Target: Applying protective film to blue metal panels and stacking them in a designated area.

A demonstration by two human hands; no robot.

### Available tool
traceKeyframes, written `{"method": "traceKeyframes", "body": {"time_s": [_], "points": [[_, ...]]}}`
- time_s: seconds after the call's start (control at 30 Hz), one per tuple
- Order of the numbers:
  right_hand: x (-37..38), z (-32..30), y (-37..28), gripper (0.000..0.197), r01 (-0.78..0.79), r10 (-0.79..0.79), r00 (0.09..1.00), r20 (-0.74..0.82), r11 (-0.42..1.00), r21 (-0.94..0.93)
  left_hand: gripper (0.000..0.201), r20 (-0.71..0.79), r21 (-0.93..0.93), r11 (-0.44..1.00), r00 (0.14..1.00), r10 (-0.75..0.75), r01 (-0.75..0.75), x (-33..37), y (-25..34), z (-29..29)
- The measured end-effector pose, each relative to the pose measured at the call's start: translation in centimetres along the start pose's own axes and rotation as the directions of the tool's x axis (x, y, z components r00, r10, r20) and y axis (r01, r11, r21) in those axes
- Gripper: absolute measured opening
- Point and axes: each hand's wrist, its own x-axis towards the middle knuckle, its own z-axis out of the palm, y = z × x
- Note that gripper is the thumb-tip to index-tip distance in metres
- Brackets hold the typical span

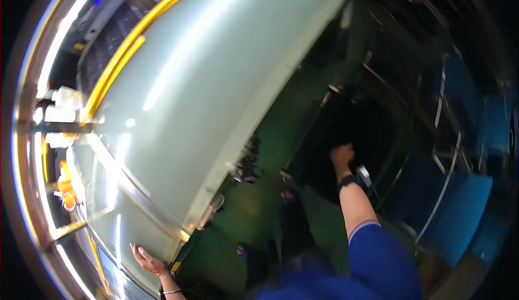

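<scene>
My left hand (148, 260) is at the lower left, palm partly turned up with its fingers stretched out. It holds nothing and is over or beside the pale table top (216, 78); whether it touches is unclear. A thin band circles that wrist. My right hand (341, 155) reaches forward over a large black shape (357, 124), too dark to name. Its fingers look curled closed, and whatever they may hold is hidden. A dark watch (349, 181) sits on the right wrist.
Yellow strips (127, 45) run along the table's far left side. Orange and white items (66, 189) stand beyond the near section. Blue chairs (451, 213) line the right. A bundle of dark cables (247, 165) hangs at the table's edge, above the green floor (243, 208).
</scene>
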Motion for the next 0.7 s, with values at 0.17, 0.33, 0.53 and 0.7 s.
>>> {"method": "traceKeyframes", "body": {"time_s": [0.17,0.33,0.53,0.7], "points": [[-5.8,4.3,17.3,0.018,0.398,-0.152,0.908,0.392,0.607,-0.688,0.033,0.228,-0.023,0.991,0.965,0.131,-0.129,0.7,1.0,4.0],[-16.5,2.0,45.7,0.017,0.092,0.172,0.936,0.307,0.722,-0.686,0.029,0.54,-0.207,0.963,0.801,0.258,-0.171,-5.6,6.2,14.3],[-25.0,2.8,55.6,0.024,0.307,-0.219,0.952,0.216,0.624,-0.719,0.027,0.644,-0.077,0.986,0.748,0.162,-0.147,-9.0,2.5,6.8],[-34.8,0.0,61.5,0.026,0.062,0.009,0.984,0.175,0.915,-0.399,0.042,0.757,0.129,0.957,0.649,0.073,-0.259,-13.9,-6.2,-6.8]]}}
